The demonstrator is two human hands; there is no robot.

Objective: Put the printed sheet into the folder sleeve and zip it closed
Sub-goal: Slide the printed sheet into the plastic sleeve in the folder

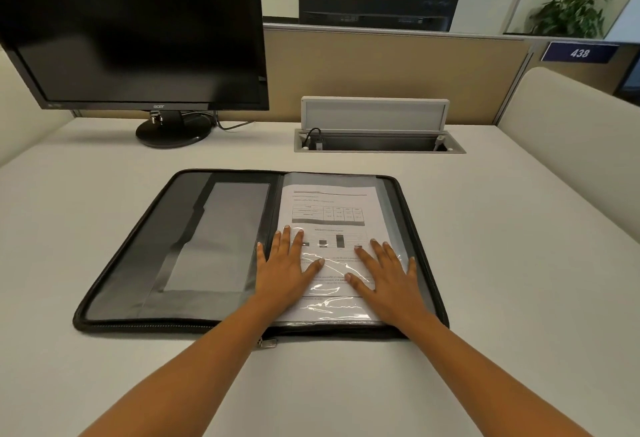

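- Presses down with the left hand (284,268), fingers straight and spread, palm flat on the clear sleeve (389,215): gripping nothing, just pushing.
- Mirrors that with the right hand (388,279) just beside it, equally flat and splayed, nothing pinched.
- Finds the printed sheet (329,208) directly under both palms and running on beyond the fingertips, seemingly inside the plastic already: glare and wrinkles between the two thumbs lie over the print.
- Reads as the smoothing end of the insertion step, so roughly halfway; zipping not yet begun.
- Shows the zip folder (207,239) spread wide on the desk (519,263), its pocket panel out to the left of the left hand.
- Spots the zipper pull (268,343) at the near edge, just beside the left forearm, behind the wrist.
- Calls next for lifting both palms, swinging that left panel over onto the sheet side, then pinching the pull and running it round the rim.
- Needs care with the sleeve's crinkled near end, likely to catch in the teeth if it pokes past the edge.
- Leaves the Acer monitor (138,31) and the open cable box (377,142) well beyond the fingertips, out of play.
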